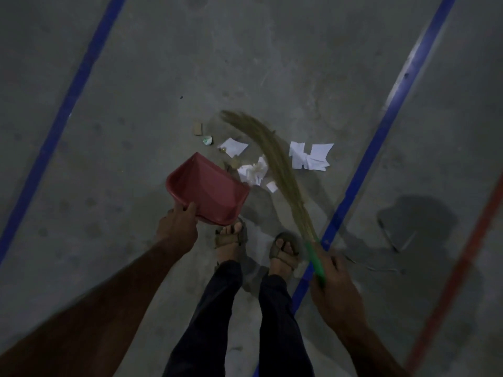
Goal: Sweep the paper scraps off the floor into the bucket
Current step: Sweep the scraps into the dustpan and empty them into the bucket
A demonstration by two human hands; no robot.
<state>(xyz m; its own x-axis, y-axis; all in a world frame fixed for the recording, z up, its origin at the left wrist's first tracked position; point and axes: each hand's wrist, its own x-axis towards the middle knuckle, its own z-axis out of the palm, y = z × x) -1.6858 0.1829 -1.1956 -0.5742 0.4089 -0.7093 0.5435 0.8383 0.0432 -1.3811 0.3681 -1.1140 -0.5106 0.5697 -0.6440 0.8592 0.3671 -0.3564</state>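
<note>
My left hand [179, 223] grips the near rim of a red dustpan [209, 190], held tilted just above the concrete floor with its mouth toward the scraps. My right hand [333, 284] is closed on the green handle [315, 259] of a grass broom [275, 161], whose bristles curve up and left across the litter. White paper scraps lie in three clumps: crumpled pieces [254, 172] by the dustpan's mouth, a flat piece [234, 146] farther off, and folded sheets [310, 156] right of the bristles. No bucket is in view.
A small brown cardboard bit [198, 128] and a greenish wrapper [207, 140] lie beyond the dustpan. My sandalled feet [231, 236] stand just behind the scraps. Blue floor lines [392, 110] run diagonally on both sides, a red line [462, 254] at far right.
</note>
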